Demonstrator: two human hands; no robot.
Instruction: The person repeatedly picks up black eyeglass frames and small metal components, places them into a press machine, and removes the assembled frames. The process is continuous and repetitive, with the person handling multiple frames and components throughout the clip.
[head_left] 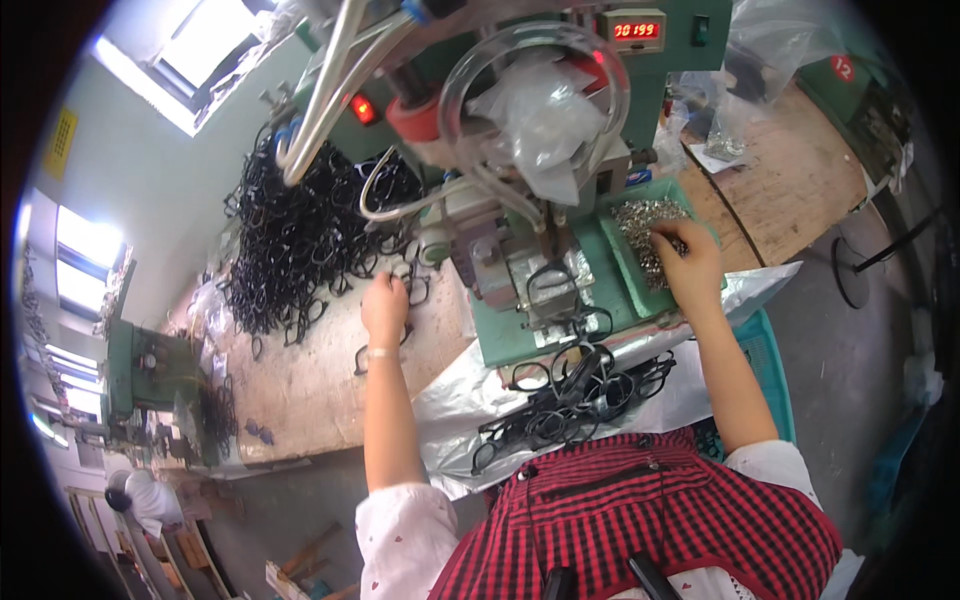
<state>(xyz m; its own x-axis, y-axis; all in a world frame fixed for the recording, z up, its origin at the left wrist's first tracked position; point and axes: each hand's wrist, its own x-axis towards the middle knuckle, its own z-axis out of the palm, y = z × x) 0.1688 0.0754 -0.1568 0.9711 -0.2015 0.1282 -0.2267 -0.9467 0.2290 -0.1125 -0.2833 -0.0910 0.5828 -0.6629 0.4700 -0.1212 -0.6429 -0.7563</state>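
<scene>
Metal bits [640, 222], centre-right, risked scattering if loosely pinched: right hand [693, 268] curled, left hand [384, 308] bunched, holds unclear.

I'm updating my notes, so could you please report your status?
Left grip beside black frames, hold unclear. Right grip at silvery parts in green tray. Nothing visibly blocking either.

Red-black checked apron [620, 510], white sleeves [400, 537]
</scene>
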